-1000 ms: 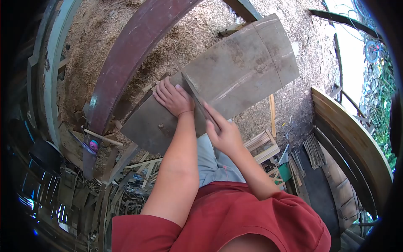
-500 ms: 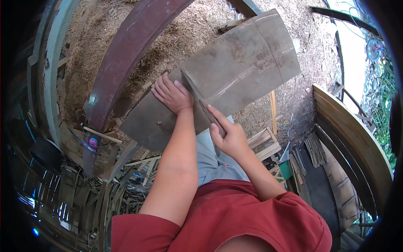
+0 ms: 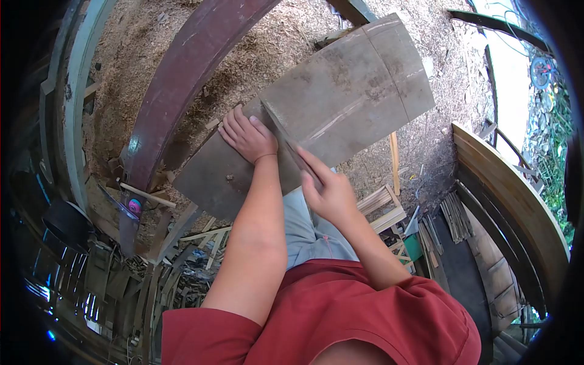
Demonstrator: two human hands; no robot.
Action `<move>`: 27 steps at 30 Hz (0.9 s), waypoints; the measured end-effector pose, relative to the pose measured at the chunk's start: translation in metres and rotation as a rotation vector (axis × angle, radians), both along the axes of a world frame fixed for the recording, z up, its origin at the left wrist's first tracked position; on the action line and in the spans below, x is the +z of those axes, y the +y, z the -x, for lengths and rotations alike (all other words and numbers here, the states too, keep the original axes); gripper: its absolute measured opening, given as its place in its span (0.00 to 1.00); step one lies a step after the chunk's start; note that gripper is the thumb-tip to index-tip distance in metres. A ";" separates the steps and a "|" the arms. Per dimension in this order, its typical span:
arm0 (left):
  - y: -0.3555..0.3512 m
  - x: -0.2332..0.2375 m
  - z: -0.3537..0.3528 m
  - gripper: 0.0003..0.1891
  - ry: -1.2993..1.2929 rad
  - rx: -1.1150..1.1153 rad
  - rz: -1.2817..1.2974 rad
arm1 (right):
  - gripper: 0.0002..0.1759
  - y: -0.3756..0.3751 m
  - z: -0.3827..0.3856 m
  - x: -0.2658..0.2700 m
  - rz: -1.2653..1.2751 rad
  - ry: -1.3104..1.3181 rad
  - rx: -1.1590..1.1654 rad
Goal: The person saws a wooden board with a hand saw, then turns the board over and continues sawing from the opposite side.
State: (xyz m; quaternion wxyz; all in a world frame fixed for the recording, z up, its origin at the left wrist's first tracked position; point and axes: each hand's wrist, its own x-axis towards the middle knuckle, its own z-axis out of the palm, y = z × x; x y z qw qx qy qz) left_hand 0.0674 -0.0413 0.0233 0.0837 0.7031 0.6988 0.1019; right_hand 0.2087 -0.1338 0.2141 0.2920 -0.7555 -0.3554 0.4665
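A wide grey-brown board (image 3: 340, 85) lies at a slant in front of my body, with a dark line across its upper right end. My left hand (image 3: 248, 135) rests flat on the board with its fingers apart. Just right of it, my right hand (image 3: 328, 193) is wrapped round the handle of a thin-bladed tool, which looks like a saw (image 3: 278, 126). The blade points up and left across the board, close to my left thumb. The far end of the blade lies near the board's upper edge.
A curved dark red beam (image 3: 176, 79) stands left of the board. Wood shavings (image 3: 134, 36) cover the ground. Stacked curved planks (image 3: 511, 182) are at the right, a slatted wooden piece (image 3: 382, 208) near my right forearm, and a black round container (image 3: 66, 225) at the far left.
My right hand and the tool have moved slightly up and left along the board. My left hand stays almost in place on the board.
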 end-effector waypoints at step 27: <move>-0.003 -0.010 0.007 0.25 0.009 -0.003 -0.006 | 0.34 0.022 0.010 -0.040 0.134 -0.003 0.069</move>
